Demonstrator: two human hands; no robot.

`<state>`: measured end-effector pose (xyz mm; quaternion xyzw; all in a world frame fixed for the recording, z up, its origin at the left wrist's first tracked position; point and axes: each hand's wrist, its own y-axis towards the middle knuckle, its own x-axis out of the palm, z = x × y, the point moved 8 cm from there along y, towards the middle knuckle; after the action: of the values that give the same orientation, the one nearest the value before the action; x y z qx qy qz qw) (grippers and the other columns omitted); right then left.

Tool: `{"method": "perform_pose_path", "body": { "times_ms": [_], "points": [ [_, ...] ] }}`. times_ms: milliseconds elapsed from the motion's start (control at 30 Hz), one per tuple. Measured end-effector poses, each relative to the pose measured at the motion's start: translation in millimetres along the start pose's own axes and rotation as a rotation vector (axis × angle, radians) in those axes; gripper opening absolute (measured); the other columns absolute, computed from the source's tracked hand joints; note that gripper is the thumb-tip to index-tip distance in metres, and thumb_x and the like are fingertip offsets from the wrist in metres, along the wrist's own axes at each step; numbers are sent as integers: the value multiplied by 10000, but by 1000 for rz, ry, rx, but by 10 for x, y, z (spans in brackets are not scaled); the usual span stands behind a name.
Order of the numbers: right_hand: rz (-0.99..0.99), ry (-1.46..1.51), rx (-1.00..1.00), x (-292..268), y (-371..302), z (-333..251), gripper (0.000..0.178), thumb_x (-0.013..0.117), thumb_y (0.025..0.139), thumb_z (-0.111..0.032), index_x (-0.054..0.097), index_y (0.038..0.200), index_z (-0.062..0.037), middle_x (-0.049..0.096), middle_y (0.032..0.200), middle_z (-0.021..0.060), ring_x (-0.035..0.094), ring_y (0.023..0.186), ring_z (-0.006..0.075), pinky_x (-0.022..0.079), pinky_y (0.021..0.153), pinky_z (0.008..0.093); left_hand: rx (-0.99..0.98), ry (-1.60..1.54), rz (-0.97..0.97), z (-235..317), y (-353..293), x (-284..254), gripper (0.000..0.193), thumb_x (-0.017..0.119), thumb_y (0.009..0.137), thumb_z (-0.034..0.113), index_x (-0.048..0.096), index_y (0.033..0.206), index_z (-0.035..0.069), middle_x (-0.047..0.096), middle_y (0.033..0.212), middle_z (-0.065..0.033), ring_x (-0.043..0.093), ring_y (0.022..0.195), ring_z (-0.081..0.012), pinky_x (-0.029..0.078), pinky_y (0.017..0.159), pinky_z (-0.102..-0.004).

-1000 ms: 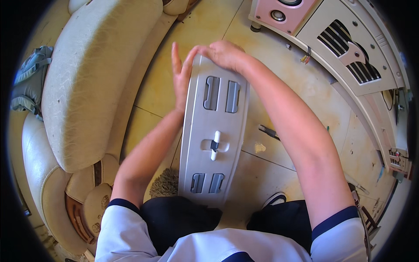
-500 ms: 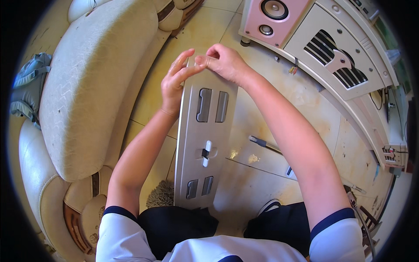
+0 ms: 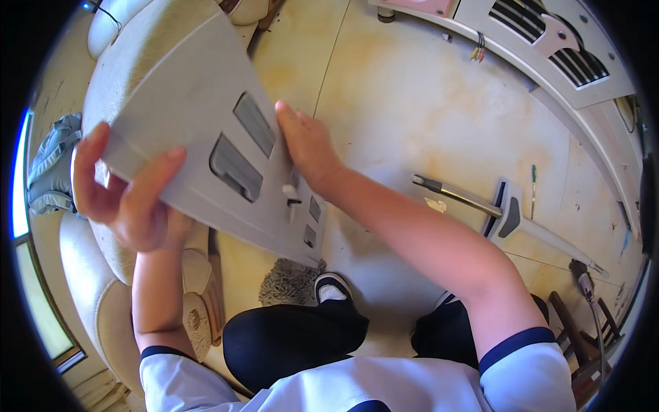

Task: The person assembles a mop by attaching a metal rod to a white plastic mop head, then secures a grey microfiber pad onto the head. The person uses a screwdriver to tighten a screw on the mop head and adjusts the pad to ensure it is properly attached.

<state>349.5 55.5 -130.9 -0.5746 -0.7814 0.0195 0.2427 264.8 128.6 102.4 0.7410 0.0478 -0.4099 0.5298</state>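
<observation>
- A long grey plastic panel (image 3: 206,151) is held up in the air, tilted, above the lap and in front of a cream sofa (image 3: 103,309).
- The panel's wide end is gripped by the left hand (image 3: 127,196) — the thumb is pressed on the front face and the fingers (image 3: 89,165) are curled around the edge behind it.
- The panel's other long edge is held by the right hand (image 3: 309,147), with the thumb laid along the front; the other fingers are hidden behind the panel, so how tightly they are closed cannot be told.
- Dark window-shaped slots and a small white clip are seen on the panel's face.
- A tiled floor (image 3: 412,103) is seen below, yellowed and stained.
- A long metal rod with a grey and white bracket (image 3: 504,216) is lying on the floor, well apart from the right arm.
- A small green screwdriver (image 3: 533,192) is lying just beside the bracket.
- A big white cover with black vent slots (image 3: 570,48) is lying at the far right.
- A fuzzy grey mat (image 3: 292,281) is seen near a dark shoe (image 3: 333,288).
</observation>
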Motion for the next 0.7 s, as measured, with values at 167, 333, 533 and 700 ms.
{"method": "perform_pose_path", "body": {
  "times_ms": [167,333,533,700],
  "points": [
    [60,11,54,117,21,381,551,449,949,-479,555,699,0,482,644,105,440,657,138,409,638,338,-600,-555,-350,-390,-119,-74,382,671,763,122,575,1124,44,399,1342,-201,484,1207,-326,428,983,-413],
    [-193,-342,-185,463,-281,305,404,481,947,-371,561,802,-3,484,630,203,555,655,279,407,621,440,-1308,-575,-663,-463,-133,236,724,696,694,257,443,1321,0,559,1148,-173,575,1069,-248,474,900,-347],
    [-486,-785,-342,-145,-432,204,571,654,810,-334,430,1222,-9,453,1232,207,450,1129,376,355,994,449,-1742,-404,-928,-589,-808,201,499,650,694,98,541,1159,-49,630,991,-127,614,861,-183,492,804,-288],
    [-495,-1531,185,-2125,-582,559,589,720,766,-358,477,1173,-9,578,1058,197,561,989,351,452,860,414,-1609,-235,-741,-582,-656,-141,543,647,753,101,491,1254,-39,626,1037,-125,608,916,-193,476,850,-289]
  ]
}}
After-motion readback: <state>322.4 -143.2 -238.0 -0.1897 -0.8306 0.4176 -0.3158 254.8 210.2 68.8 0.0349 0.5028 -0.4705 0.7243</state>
